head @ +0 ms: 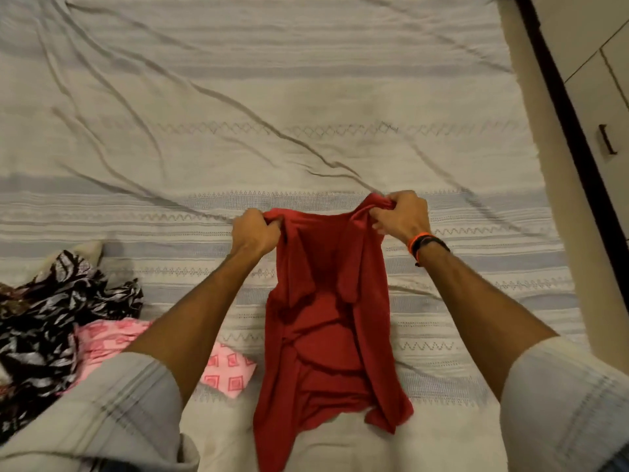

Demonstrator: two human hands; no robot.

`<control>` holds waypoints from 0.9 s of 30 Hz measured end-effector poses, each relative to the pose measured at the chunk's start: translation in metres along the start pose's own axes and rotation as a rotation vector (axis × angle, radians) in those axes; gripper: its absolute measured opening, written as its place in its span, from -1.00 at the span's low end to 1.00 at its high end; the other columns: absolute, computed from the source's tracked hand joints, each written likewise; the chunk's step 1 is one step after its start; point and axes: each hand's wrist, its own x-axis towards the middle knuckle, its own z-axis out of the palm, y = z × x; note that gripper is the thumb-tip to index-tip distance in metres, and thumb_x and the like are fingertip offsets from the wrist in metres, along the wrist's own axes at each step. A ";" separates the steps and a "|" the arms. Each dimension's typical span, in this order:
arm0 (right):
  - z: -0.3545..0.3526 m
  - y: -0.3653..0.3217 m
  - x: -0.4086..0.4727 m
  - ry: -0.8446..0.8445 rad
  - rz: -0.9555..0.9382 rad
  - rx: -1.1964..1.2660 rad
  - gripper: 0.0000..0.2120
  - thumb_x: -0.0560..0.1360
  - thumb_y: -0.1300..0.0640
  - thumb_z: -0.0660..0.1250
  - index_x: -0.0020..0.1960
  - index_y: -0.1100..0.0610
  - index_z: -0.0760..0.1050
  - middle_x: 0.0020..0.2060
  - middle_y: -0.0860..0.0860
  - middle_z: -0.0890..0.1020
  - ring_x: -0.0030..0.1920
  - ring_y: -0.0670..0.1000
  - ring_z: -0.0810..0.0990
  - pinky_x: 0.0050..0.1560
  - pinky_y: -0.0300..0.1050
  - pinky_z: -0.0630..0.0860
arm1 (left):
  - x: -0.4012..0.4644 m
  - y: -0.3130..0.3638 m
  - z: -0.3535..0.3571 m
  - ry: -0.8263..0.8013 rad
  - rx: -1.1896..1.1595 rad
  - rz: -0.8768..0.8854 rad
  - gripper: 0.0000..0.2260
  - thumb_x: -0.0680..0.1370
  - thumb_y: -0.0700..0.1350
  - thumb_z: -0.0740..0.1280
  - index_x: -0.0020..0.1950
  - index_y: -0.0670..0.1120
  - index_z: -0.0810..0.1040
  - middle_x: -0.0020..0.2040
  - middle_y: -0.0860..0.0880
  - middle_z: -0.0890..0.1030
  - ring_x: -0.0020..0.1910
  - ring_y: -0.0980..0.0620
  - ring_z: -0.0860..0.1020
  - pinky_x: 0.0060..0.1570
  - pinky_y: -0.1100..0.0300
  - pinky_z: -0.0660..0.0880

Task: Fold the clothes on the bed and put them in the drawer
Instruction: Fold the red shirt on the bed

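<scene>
A person's left hand (255,231) and right hand (401,216) each clutch a top corner of one red garment (326,311), which hangs below both grips over the bed (238,97); two more garments, black-and-white (51,311) and pink (102,338), lie left of it.

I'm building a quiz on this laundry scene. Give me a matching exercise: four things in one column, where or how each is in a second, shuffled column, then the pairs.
Things:
1. red garment
2. pink patterned cloth
3. black-and-white patterned garment
4. orange and black wristbands

Places or states:
A. heaped at the left edge of the bed
B. on the right wrist
C. gripped at its top by the left hand and right hand
D. lying partly under the left forearm

Pairs: 1-C, 2-D, 3-A, 4-B
</scene>
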 end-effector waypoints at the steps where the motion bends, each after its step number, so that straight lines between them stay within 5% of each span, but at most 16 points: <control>1: 0.001 -0.007 0.014 0.010 0.016 0.030 -0.87 0.42 0.26 0.39 -0.28 0.12 0.57 -0.36 0.17 0.68 -0.35 0.07 0.71 -0.18 0.05 0.69 | 0.011 0.006 0.002 0.012 -0.070 -0.017 -0.74 0.59 -0.04 0.35 -0.12 -0.23 0.64 -0.30 -0.16 0.67 -0.38 -0.02 0.67 -0.21 0.08 0.66; 3: 0.004 -0.019 0.045 0.035 0.040 0.097 -0.88 0.41 0.27 0.38 -0.30 0.15 0.56 -0.37 0.18 0.68 -0.37 0.08 0.71 -0.22 0.05 0.69 | 0.036 0.019 0.005 0.046 -0.233 -0.070 -0.77 0.60 -0.08 0.34 -0.07 -0.23 0.64 -0.36 -0.09 0.66 -0.52 0.12 0.61 -0.28 0.22 0.64; 6: 0.015 -0.019 0.091 0.070 0.019 0.129 -0.85 0.31 0.12 0.39 -0.28 0.22 0.60 -0.39 0.17 0.67 -0.35 0.14 0.70 -0.20 0.11 0.68 | 0.066 0.034 0.009 0.147 -0.409 -0.093 -0.86 0.59 -0.12 0.36 0.00 -0.20 0.61 -0.35 -0.04 0.66 -0.48 0.17 0.62 -0.28 0.32 0.60; 8: 0.024 -0.021 0.113 0.123 0.005 0.120 -0.77 0.31 0.04 0.41 -0.21 0.21 0.62 -0.30 0.16 0.69 -0.21 0.18 0.70 -0.07 0.14 0.66 | 0.084 0.036 0.013 0.169 -0.491 -0.103 -0.79 0.56 -0.13 0.38 0.15 -0.17 0.53 -0.16 -0.08 0.70 -0.28 0.11 0.69 -0.11 0.23 0.63; 10: 0.031 -0.025 0.116 0.116 -0.020 0.079 -0.70 0.43 0.03 0.44 0.08 0.19 0.61 0.01 0.14 0.68 0.07 0.15 0.64 0.21 -0.04 0.55 | 0.097 0.029 0.021 0.091 -0.484 -0.075 -0.64 0.54 -0.16 0.39 0.31 -0.14 0.43 0.14 -0.09 0.64 0.03 0.01 0.66 0.11 0.08 0.59; 12: 0.042 -0.014 0.111 0.016 -0.021 0.053 -0.48 0.52 0.09 0.41 0.42 0.17 0.38 0.25 0.12 0.56 0.26 0.11 0.53 0.21 -0.27 0.37 | 0.095 0.015 0.034 -0.034 -0.397 -0.039 -0.51 0.53 -0.20 0.40 0.43 -0.14 0.33 0.34 -0.08 0.52 0.24 -0.03 0.55 0.26 -0.01 0.51; 15: 0.069 0.023 0.093 -0.117 -0.052 -0.032 -0.27 0.51 0.13 0.42 0.56 0.16 0.14 0.38 0.17 0.47 0.36 0.16 0.47 0.30 -0.16 0.36 | 0.080 -0.021 0.061 -0.170 -0.216 -0.043 -0.44 0.52 -0.19 0.44 0.47 -0.16 0.31 0.42 -0.10 0.44 0.33 -0.07 0.48 0.32 -0.01 0.45; 21: 0.104 0.080 0.031 -0.255 -0.009 -0.142 -0.26 0.46 0.19 0.43 0.54 0.19 0.18 0.30 0.25 0.52 0.30 0.22 0.52 0.34 -0.02 0.43 | 0.033 -0.073 0.091 -0.242 -0.073 -0.073 -0.47 0.47 -0.17 0.48 0.40 -0.17 0.42 0.30 -0.12 0.56 0.28 -0.10 0.53 0.28 0.13 0.43; 27: 0.118 0.128 -0.046 -0.272 0.028 -0.181 -0.49 0.43 0.18 0.44 0.34 0.21 0.42 0.14 0.16 0.63 0.15 0.19 0.61 0.22 0.07 0.51 | -0.033 -0.103 0.102 -0.218 -0.019 -0.089 -0.53 0.48 -0.15 0.47 0.35 -0.18 0.46 0.23 -0.14 0.59 0.20 -0.12 0.56 0.18 0.15 0.42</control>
